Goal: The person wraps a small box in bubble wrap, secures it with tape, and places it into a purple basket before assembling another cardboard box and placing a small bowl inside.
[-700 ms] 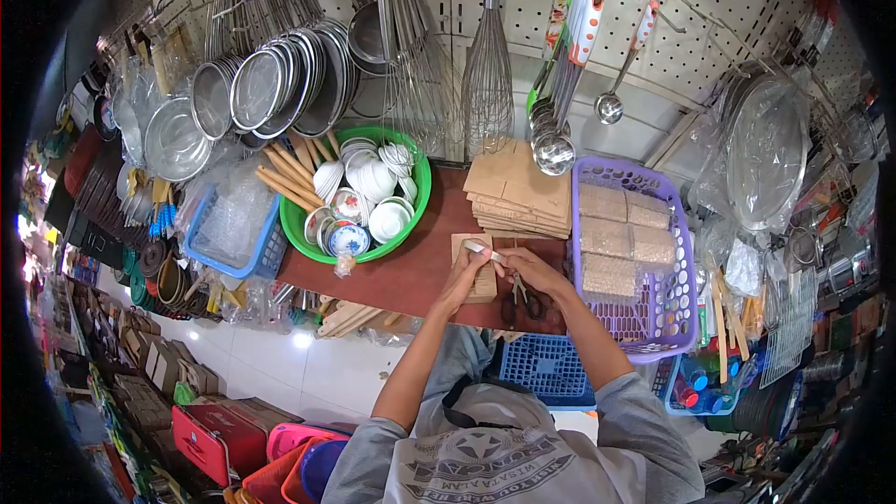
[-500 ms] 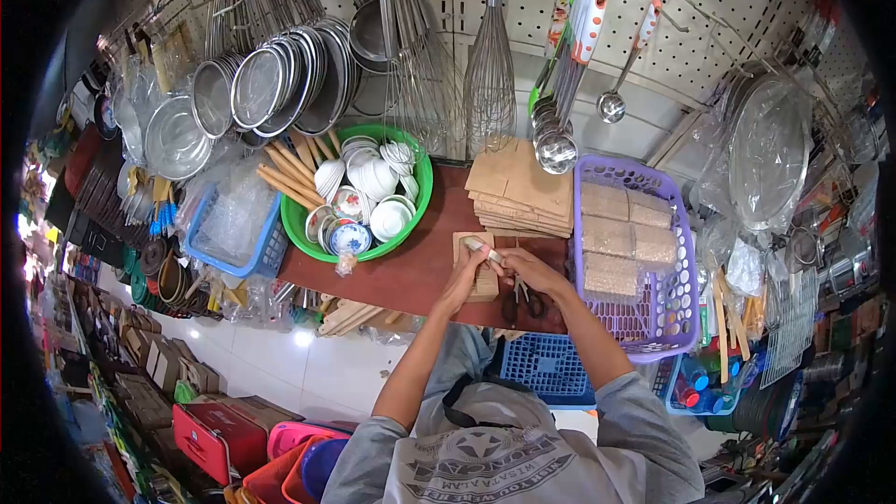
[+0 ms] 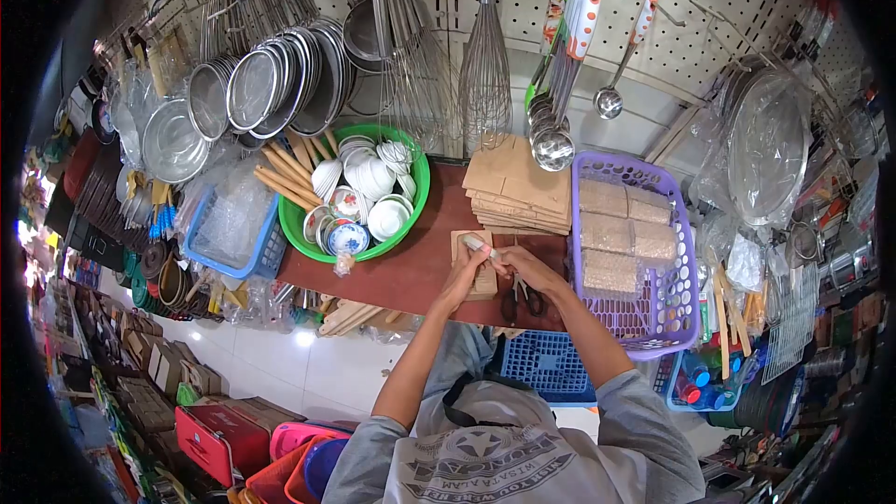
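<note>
Pale, slender piece held in your fingers above a red-brown table.
Your left hand pinches it over a brown rectangular block, toward the table's right edge; your right hand curls at its lower end, though whether it pinches too, I cannot tell. Its long axis slants from the table's far left corner toward the near right, where dark-handled scissors lie. Flat brown sheets stack squarely at the far edge.
</note>
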Demonstrator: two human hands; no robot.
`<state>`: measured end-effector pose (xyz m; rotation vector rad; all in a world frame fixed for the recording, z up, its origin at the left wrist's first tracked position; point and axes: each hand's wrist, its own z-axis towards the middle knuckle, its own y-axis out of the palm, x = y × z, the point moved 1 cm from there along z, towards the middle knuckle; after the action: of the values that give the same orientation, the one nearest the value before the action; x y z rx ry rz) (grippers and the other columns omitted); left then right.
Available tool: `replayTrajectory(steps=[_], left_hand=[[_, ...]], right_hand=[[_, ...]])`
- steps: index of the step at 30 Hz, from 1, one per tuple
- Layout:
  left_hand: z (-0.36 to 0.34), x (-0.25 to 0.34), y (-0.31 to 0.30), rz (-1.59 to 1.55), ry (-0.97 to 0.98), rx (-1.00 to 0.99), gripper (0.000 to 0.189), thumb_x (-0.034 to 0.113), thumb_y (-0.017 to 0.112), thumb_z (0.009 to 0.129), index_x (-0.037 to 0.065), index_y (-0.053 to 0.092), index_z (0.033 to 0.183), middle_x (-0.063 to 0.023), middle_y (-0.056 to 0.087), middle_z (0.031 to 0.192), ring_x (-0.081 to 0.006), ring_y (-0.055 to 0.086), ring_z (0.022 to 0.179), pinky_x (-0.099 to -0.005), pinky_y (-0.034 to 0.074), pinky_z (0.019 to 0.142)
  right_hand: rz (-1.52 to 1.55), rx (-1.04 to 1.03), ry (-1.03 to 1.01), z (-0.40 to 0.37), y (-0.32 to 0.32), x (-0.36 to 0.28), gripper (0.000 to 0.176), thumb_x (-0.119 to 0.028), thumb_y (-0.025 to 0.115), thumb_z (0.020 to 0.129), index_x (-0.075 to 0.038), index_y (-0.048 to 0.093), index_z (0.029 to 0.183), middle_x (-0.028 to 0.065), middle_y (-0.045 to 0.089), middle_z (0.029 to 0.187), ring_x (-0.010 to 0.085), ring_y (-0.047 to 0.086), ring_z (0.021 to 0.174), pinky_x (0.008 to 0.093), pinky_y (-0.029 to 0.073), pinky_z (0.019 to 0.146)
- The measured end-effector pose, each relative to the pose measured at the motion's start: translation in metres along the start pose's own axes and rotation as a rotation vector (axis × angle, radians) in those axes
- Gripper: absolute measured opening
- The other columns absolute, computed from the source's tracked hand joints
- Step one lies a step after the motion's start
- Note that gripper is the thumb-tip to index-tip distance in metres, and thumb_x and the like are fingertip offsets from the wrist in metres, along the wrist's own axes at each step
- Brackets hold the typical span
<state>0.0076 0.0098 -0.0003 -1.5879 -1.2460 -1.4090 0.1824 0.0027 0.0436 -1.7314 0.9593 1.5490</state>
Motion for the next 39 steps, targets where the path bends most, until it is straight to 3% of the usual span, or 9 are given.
replayTrajectory(steps=[8,11,20,32,39], left_hand=[[-0.012,0.024,0.004,0.015,0.006,0.038,0.058,0.059,0.048,0.096,0.01,0.042,0.126,-0.0084,0.051,0.113,-0.0211,0.047,0.114,-0.0362,0.03,0.106],[-0.003,0.006,-0.001,-0.023,0.036,0.065,0.061,0.06,0.05,0.094,0.009,0.044,0.127,-0.0057,0.054,0.099,-0.0161,0.051,0.092,-0.0328,0.041,0.088],[-0.003,0.007,0.001,0.032,0.049,0.025,0.058,0.06,0.049,0.095,0.01,0.046,0.124,-0.0055,0.055,0.1,-0.0163,0.049,0.09,-0.0313,0.04,0.087],[0.006,-0.017,-0.007,-0.117,-0.032,-0.009,0.063,0.063,0.047,0.094,0.011,0.045,0.129,-0.008,0.055,0.114,-0.0195,0.05,0.104,-0.0365,0.035,0.1],[0.0,-0.002,-0.006,-0.096,0.006,-0.059,0.06,0.059,0.051,0.094,0.01,0.045,0.127,-0.0079,0.053,0.11,-0.0193,0.049,0.106,-0.0357,0.035,0.101]], right_hand=[[0.019,-0.024,-0.001,0.002,0.006,-0.004,0.027,-0.025,0.035,0.099,-0.011,0.041,0.077,-0.0042,0.035,0.071,0.0088,0.033,0.067,0.026,0.031,0.063],[-0.026,0.001,-0.014,0.002,0.008,-0.004,0.023,-0.024,0.037,0.097,-0.011,0.042,0.079,-0.0044,0.035,0.071,0.0083,0.033,0.067,0.0255,0.03,0.063],[0.007,-0.027,0.001,0.008,-0.005,0.017,0.026,-0.025,0.043,0.095,-0.011,0.044,0.074,-0.0048,0.038,0.071,0.0082,0.033,0.065,0.0255,0.029,0.061],[0.055,-0.091,-0.022,0.004,0.003,0.0,0.02,-0.022,0.037,0.095,-0.009,0.046,0.082,-0.0039,0.037,0.073,0.0079,0.036,0.066,0.025,0.031,0.062],[0.013,-0.065,-0.067,0.005,0.003,0.009,0.025,-0.026,0.037,0.097,-0.009,0.046,0.08,-0.0025,0.036,0.071,0.0094,0.035,0.065,0.0264,0.032,0.062]])
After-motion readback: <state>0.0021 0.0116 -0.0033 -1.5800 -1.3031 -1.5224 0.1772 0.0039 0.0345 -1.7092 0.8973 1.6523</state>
